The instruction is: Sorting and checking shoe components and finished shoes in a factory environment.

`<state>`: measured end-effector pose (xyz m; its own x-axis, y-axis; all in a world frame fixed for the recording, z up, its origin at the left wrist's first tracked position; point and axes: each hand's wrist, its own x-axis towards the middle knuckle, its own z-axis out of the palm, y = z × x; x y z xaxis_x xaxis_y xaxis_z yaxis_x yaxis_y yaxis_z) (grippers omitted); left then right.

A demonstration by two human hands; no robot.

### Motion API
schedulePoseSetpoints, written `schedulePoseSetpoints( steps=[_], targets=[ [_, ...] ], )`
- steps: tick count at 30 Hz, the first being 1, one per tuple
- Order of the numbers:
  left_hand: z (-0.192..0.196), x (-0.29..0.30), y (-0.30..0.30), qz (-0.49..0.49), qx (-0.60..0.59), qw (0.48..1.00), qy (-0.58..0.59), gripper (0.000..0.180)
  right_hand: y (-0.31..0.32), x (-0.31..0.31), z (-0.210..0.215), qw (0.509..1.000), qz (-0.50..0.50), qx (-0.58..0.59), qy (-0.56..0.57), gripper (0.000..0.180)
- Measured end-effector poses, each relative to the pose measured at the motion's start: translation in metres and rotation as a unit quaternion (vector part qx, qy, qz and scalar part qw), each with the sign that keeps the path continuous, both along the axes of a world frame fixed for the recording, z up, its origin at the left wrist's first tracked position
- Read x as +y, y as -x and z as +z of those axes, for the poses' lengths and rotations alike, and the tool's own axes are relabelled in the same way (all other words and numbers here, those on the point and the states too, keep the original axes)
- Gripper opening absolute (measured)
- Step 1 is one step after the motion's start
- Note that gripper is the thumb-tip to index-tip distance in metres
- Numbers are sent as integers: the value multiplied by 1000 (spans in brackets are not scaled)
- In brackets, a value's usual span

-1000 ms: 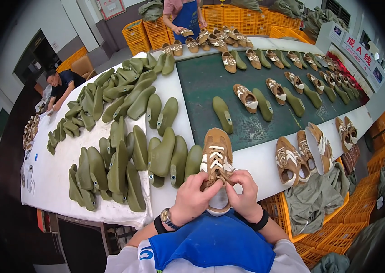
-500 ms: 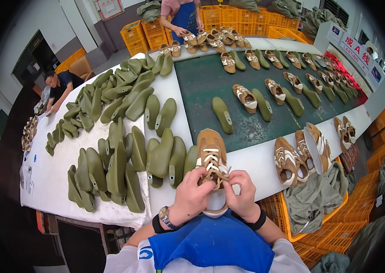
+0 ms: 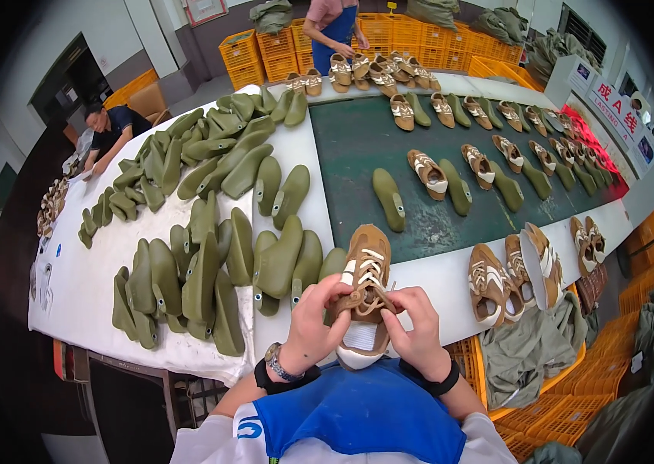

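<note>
A brown sneaker [image 3: 366, 246] with white laces and stripes stands in front of me, toe away and heel toward my body. My left hand [image 3: 313, 321] is closed in a pinch on the left edge of its lacing, near the opening. Opposite it, my right hand [image 3: 418, 329] pinches the right edge by the lace ends; the fingers hide exactly how much lace each holds. The white-lined opening shows between my hands. Left of the sneaker lie olive-green shoe lasts [image 3: 280, 259]. To my right, more brown sneakers [image 3: 486, 282] rest on the white table edge [image 3: 427, 277].
A green conveyor belt [image 3: 420, 224] carries rows of sneakers and lasts. Piled lasts [image 3: 163, 278] cover the white cloth at left. An orange crate [image 3: 468, 357] with grey-green cloth [image 3: 524, 352] stands at right. One co-worker [image 3: 335, 35] handles sneakers opposite; another person [image 3: 114, 131] sits far left.
My fingers have moved apart, opening the sneaker's throat wider. The sneaker has tilted and shifted slightly right. The co-worker opposite has moved a hand over the pile of sneakers.
</note>
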<state>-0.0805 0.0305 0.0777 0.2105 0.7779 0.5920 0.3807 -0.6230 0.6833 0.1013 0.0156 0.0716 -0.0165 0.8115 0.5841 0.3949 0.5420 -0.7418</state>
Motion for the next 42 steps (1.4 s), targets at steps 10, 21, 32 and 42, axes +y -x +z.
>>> schedulePoseSetpoints(
  steps=[10, 21, 32, 42],
  targets=[
    [14, -6, -3, 2, 81, 994, -72, 59, 6, 9, 25, 989, 28, -110, -89, 20],
    [-1, -4, -2, -56, 18, 997, -54, 40, 6, 9, 15, 933, 156, 227, 232, 9],
    [-10, 3, 1, -28, -40, 996, 79, 49, -3, 15, 2, 998, -25, 32, 44, 33],
    [-36, 31, 4, 89, -1, 993, 79, 53, 12, 1, -5, 974, 139, -151, 90, 31]
  ],
)
